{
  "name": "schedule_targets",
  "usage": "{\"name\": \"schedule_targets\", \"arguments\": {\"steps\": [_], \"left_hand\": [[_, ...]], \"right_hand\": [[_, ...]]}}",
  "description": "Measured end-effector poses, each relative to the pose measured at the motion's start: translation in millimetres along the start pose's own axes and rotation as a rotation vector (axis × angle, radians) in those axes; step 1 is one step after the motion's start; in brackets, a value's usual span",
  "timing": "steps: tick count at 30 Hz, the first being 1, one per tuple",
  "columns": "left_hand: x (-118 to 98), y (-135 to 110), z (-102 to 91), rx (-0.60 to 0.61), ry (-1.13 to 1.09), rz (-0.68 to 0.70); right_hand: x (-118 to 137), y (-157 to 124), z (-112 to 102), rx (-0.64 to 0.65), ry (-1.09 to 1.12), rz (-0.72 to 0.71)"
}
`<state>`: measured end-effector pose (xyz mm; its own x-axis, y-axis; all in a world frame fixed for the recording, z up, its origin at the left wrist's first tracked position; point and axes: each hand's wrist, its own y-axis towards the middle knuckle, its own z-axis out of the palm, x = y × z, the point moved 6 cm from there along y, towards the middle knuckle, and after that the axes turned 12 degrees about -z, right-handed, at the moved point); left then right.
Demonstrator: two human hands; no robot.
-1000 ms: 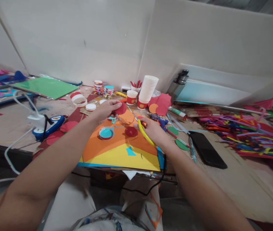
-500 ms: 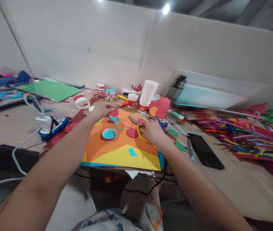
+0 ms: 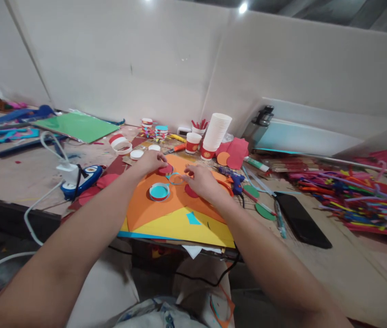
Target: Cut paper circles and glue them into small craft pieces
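Observation:
My left hand (image 3: pixel 152 161) is over the far left of the orange paper (image 3: pixel 145 212). Its fingers are bent together at the edge of a red paper circle (image 3: pixel 166 170), which lies on a short paper-cup ring. To the right, my right hand (image 3: pixel 200 180) hovers with fingers apart, near a thin blue paper loop (image 3: pixel 177 179). A second cup ring (image 3: pixel 160 192), blue inside, sits nearer me. Another red circle (image 3: pixel 190 191) is partly under my right hand. Just right of that hand shows an orange curved handle (image 3: pixel 229 187), the rest hidden.
A cup stack (image 3: pixel 217 132) stands at the back. A blue glue gun (image 3: pixel 236 178), a phone (image 3: pixel 301 219) and pipe cleaners (image 3: pixel 360 196) lie to the right. At left are a power strip (image 3: pixel 84 181) with cables and green sheets (image 3: pixel 80 127).
My left hand has lowered the red circle onto the cup ring. My right hand has let go of the scissors and moved left with its fingers apart. The view has shifted slightly.

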<state>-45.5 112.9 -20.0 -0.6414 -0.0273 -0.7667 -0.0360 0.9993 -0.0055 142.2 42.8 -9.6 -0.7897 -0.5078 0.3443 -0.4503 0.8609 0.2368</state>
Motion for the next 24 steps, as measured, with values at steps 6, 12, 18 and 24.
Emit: {"name": "schedule_targets", "arguments": {"steps": [6,12,18,24], "left_hand": [[7.6,5.7,6.4,0.065,0.267,-0.021],[2.0,-3.2,13.9,0.195,0.289,-0.034],[-13.9,-15.5,21.3,0.252,0.202,0.073],[-21.5,-16.2,17.1,0.203,-0.075,0.091]], "right_hand": [[-1.5,-4.5,2.6,-0.046,0.02,-0.026],[9.9,-1.4,14.9,-0.006,-0.014,-0.037],[14.6,5.6,22.3,-0.004,-0.071,-0.033],[14.7,5.6,16.0,-0.097,0.034,-0.107]]}}
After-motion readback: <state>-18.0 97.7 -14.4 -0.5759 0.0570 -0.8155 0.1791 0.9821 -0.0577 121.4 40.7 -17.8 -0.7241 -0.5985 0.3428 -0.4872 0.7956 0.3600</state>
